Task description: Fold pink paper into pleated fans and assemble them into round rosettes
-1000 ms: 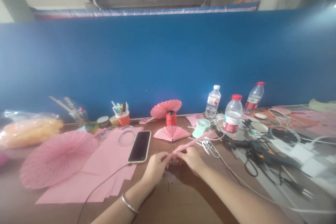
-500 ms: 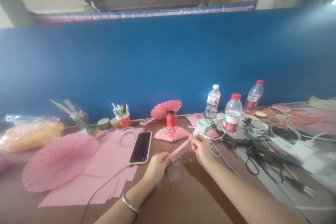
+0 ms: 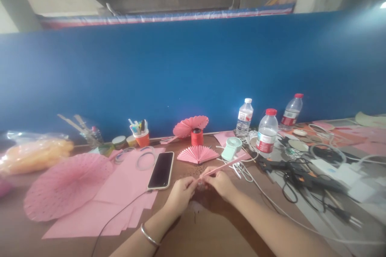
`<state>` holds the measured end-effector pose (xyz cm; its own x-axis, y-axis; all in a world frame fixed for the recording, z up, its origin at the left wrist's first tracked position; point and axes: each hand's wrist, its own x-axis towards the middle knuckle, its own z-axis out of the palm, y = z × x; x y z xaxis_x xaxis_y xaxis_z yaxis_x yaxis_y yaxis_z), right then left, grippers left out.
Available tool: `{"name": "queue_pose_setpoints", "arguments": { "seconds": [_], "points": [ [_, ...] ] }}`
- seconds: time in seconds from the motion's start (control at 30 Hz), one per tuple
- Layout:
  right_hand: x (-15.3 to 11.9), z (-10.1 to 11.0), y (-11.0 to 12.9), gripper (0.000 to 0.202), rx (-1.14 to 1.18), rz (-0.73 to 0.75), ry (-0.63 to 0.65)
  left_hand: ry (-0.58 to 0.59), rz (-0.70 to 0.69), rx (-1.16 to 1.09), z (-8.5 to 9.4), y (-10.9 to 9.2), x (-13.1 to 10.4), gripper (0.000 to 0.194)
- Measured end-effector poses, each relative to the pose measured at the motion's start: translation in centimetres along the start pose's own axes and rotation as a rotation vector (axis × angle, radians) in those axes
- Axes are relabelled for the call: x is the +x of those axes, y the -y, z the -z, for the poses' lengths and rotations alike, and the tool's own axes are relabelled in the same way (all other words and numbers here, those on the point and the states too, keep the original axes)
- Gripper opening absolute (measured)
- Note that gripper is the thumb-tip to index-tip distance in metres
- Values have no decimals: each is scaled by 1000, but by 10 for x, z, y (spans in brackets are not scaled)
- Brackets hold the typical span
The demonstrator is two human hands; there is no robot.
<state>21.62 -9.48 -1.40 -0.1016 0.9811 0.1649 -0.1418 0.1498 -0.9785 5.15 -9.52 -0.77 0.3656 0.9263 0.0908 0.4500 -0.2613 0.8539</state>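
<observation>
Between my two hands is a narrow folded strip of pink paper (image 3: 229, 163), slanting up to the right. My left hand (image 3: 181, 193) pinches its lower end between thumb and fingers. Close beside it, my right hand (image 3: 219, 182) is closed on the strip too, and the strip's far end sticks out past the knuckles. Just beyond my hands a pleated pink paper fan (image 3: 198, 153) lies spread on the brown table (image 3: 208, 231). Behind it stand a red spool of thread (image 3: 197, 137) and another pink fan (image 3: 188, 125).
To the left are a phone (image 3: 161, 170), pink paper sheets (image 3: 116, 192) and a round pink pleated paper (image 3: 68, 186). On the right sit a mint hand fan (image 3: 232, 148), a water bottle (image 3: 267, 134) and a black glue gun (image 3: 307, 176) among cables. A blue partition (image 3: 181, 68) rises behind.
My right hand has slid down and left along the strip, close to my left hand. The strip's upper end now projects beyond my right hand and lies lower.
</observation>
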Motion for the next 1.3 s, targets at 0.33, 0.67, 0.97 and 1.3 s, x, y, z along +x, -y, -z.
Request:
{"name": "queue_pose_setpoints", "arguments": {
  "seconds": [0.33, 0.67, 0.97, 1.3],
  "points": [
    [22, 31, -7, 31, 109, 96, -429, -135, -102, 231, 9, -1, 4, 19],
    [24, 34, -10, 30, 108, 194, -507, -68, -335, 827, 20, -15, 75, 34],
    [26, 26, -10, 40, -34, 197, -419, 51, -436, 838, 19, -9, 96, 17],
    [23, 30, -7, 13, -258, 173, -420, 62, -469, 765, 17, -6, 92, 5]
  ]
}}
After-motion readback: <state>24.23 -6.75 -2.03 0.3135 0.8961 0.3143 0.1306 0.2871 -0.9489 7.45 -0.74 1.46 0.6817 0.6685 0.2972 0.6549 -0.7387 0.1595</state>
